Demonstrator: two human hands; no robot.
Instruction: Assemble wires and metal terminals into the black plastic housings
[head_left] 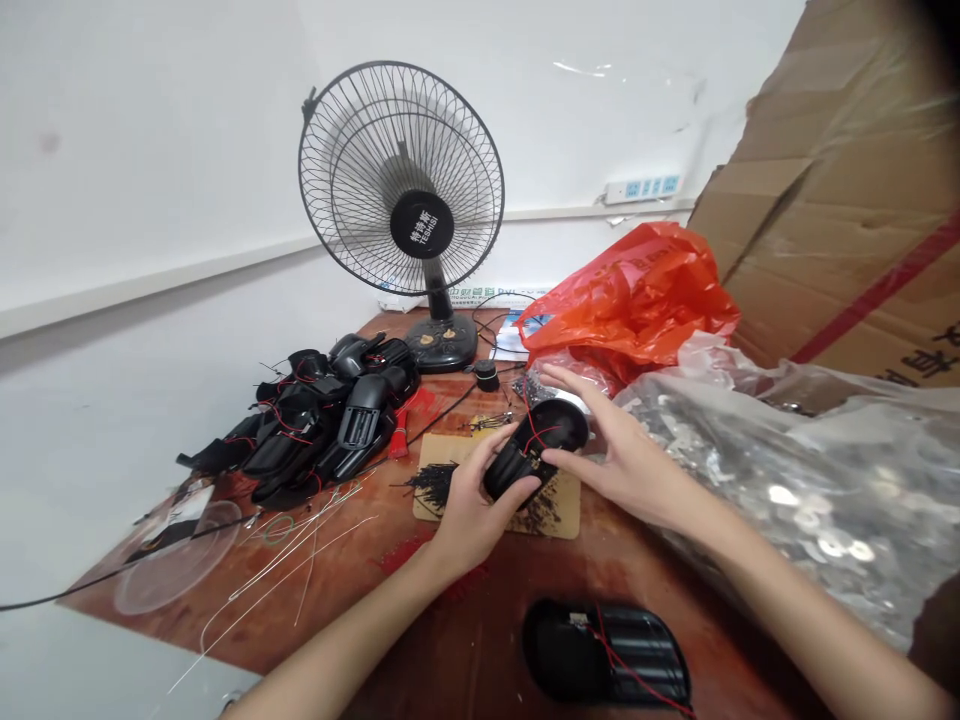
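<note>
My left hand (480,490) is closed around a black plastic casing (517,462), with the thumb along its near edge. The casing has a round hollow end and ribbed slots, and thin red wires rise from its middle. At its right side is my right hand (619,450), fingers stretched out and apart. That thumb reaches over the casing beside the wires; whether it presses on anything cannot be made out. Nearer to me on the table lies a second black casing (566,655), open side up, with red wires across it.
Several black casings (292,440) are piled at the left, by loose wires and a clear lid (180,570). A cardboard piece (568,520) with black wires lies under my hands. Behind stand a fan (442,345) and red bag (637,300); a clear bag of metal pieces (810,500) is right.
</note>
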